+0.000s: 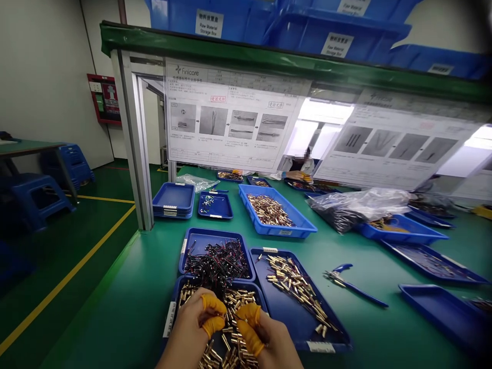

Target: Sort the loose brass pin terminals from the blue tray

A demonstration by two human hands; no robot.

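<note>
Indoors, green table (126,287), blue trays (213,253).

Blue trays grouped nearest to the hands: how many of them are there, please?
3: wire tray at the back, parts tray under left hand and right hand, and long tray on the right. None seems hidden.

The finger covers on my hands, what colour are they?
Yellow-orange, on both the left hand and right hand; the head view shows it best.
</note>
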